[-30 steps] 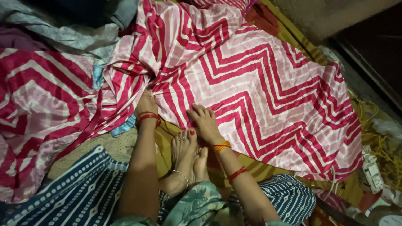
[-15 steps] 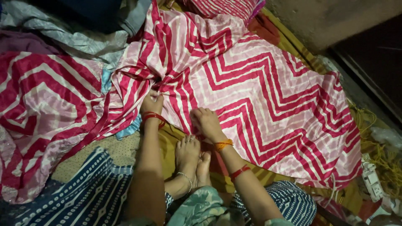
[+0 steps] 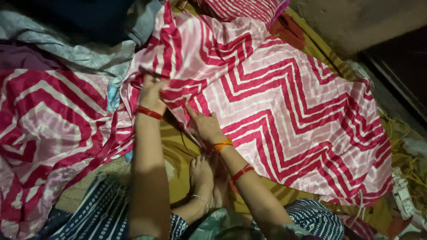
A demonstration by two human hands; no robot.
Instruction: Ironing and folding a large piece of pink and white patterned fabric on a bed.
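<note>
Two hands, left hand [image 3: 152,92], right hand [image 3: 205,126], gripping pink zigzag cloth [image 3: 284,102]

Dim room, bare grey wall [image 3: 369,20], olive-yellow floor mat [image 3: 178,155] underneath.

The left hand [image 3: 152,92] has its fingertips buried in a fold of the pink-and-white zigzag-striped cloth [image 3: 284,102], so how they grip cannot be told. Beyond the right hand [image 3: 205,126], that cloth runs off the top edge. A dark blue garment [image 3: 66,18] above the grip is cut off too.
</note>
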